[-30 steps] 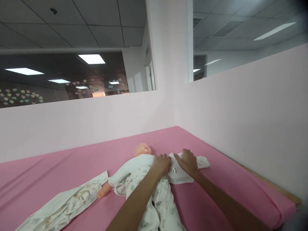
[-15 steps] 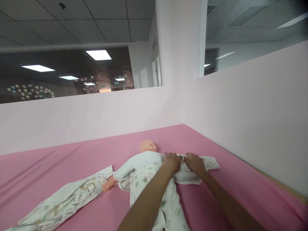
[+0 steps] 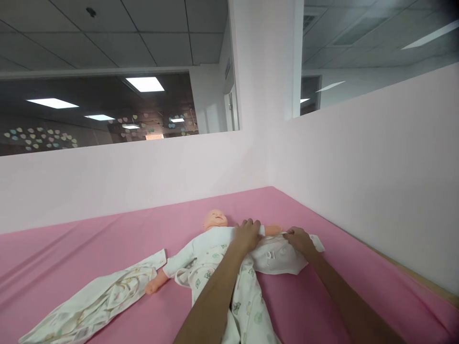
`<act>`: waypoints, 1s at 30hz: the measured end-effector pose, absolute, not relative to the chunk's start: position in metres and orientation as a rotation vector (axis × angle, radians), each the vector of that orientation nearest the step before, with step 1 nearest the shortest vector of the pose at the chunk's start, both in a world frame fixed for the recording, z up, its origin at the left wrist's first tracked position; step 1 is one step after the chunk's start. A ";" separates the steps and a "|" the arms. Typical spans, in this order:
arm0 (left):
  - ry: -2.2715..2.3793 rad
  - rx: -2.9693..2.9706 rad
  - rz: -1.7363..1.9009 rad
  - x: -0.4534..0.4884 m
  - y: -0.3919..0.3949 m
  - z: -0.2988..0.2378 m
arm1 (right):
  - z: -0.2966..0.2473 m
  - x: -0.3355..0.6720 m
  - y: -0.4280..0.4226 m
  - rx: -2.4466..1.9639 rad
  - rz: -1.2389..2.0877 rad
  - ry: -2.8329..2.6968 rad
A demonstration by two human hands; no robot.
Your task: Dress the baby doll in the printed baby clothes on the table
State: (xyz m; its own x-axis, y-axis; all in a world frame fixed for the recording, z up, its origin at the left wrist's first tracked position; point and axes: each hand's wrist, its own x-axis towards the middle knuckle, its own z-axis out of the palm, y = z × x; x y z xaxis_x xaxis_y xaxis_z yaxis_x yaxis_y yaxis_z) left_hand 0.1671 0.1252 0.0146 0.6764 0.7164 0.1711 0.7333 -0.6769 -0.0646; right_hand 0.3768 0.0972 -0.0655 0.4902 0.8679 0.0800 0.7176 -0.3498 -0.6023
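A baby doll (image 3: pixel 211 235) lies on its back, dressed in a white long-sleeved top and printed white trousers (image 3: pixel 247 296). Around its sleeved arm, on the right, the fingers of my left hand (image 3: pixel 247 235) are closed. The doll's bare hand (image 3: pixel 273 230) sticks out of the cuff beyond them. Just past it, my right hand (image 3: pixel 300 240) pinches the edge of a white baby garment (image 3: pixel 281 258) spread beside the doll. My right fingertips are partly hidden by the hand itself.
Another printed baby garment (image 3: pixel 103 296) lies bunched at the left, near the doll's other hand (image 3: pixel 155 283). A pink sheet (image 3: pixel 136 229) covers the padded surface, which meets white walls (image 3: pixel 376 157) at the back and right. Windows sit above the walls.
The white garment has come away from the doll's forearm and hand, which now show bare. My right hand has shifted slightly right with the cloth; my left hand stays on the arm.
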 end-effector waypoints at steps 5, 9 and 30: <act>-1.308 -2.747 -0.255 0.166 0.126 0.018 | -0.067 0.368 0.093 -2.077 0.365 -1.374; -1.383 -2.737 -0.261 0.172 0.124 0.016 | -0.070 0.351 0.090 -2.027 0.122 -1.607; -2.292 -2.435 -0.812 -0.013 0.078 0.009 | -0.029 0.243 0.058 -1.938 -0.112 -1.626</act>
